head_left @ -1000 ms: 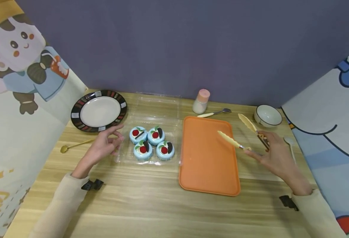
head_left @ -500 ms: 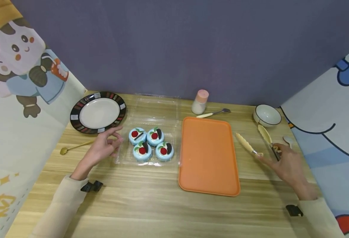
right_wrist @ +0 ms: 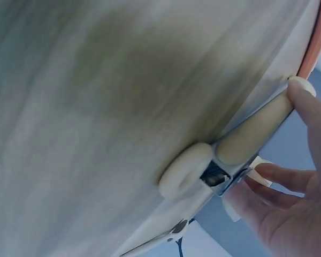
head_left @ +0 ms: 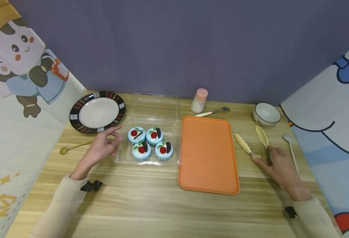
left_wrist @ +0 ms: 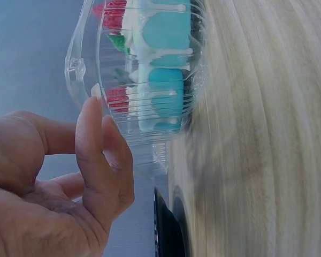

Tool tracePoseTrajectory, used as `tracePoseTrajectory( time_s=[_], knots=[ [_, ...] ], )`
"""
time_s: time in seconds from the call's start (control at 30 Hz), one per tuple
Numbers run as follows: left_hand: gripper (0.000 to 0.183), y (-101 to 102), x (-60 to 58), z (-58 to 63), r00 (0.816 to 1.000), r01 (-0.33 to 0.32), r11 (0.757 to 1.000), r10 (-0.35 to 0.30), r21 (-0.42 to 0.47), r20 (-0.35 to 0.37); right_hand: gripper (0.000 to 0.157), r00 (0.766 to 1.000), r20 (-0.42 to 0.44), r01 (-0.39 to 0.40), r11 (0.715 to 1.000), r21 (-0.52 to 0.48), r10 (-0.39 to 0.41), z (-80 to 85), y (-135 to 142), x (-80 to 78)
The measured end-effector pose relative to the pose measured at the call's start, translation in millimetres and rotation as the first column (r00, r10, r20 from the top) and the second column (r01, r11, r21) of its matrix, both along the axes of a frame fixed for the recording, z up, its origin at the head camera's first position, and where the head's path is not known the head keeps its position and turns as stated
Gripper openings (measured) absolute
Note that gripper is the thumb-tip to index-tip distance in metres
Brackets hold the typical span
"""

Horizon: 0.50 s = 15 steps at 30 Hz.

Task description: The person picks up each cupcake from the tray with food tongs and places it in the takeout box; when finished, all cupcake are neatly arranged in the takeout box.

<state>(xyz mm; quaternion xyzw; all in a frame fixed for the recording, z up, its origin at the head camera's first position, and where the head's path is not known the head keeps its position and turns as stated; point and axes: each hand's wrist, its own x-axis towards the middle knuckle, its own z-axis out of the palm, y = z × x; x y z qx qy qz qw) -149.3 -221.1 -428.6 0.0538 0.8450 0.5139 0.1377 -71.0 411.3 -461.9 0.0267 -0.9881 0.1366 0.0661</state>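
My right hand holds a pair of food tongs with cream-coloured tips and handles, low over the table right of the tray. The tongs' arms are spread apart. In the right wrist view, my thumb lies on one cream handle and my fingers curl at the other arm. My left hand is beside a lidded clear plastic box, its lid folded back. One fingertip is right at the box's rim in the left wrist view, the other fingers loosely bent. Several light-blue cakes with red berries sit inside.
An orange tray lies mid-table. Behind it are a pink-capped shaker and a cream-handled fork. A white bowl and a spoon are at right. A dark-rimmed plate and a gold spoon are at left.
My right hand has carried the tongs rightward from over the orange tray and lowered them close to the table between tray and spoon. My left hand has stayed beside the box.
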Motion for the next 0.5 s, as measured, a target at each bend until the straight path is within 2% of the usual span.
tracePoseTrajectory(
  time_s=[0.27,0.4,0.43,0.5],
  knots=[
    [0.057,-1.9,-1.5,-5.1,1.000,0.002,1.000,-0.002,-0.024,-0.023,0.088,0.998,0.054,0.012,0.999,0.043,-0.014,4.8,-3.9,-1.9],
    [0.053,-2.4,-2.6,-6.9,0.990,0.013,0.995,-0.027,-0.095,-0.139,0.088,1.000,-0.020,0.006,0.999,0.051,-0.005,10.8,-13.5,-3.1],
    [0.051,-2.7,-3.1,-7.4,0.983,0.007,0.993,-0.029,-0.118,-0.182,0.087,0.999,-0.052,-0.004,0.999,0.048,0.007,12.9,-17.1,-3.7],
    [0.049,-2.5,-4.4,-8.1,0.957,-0.020,0.985,-0.031,-0.171,-0.290,0.083,0.992,-0.116,-0.033,0.998,0.057,0.039,17.4,-25.4,-5.2]
  ],
)
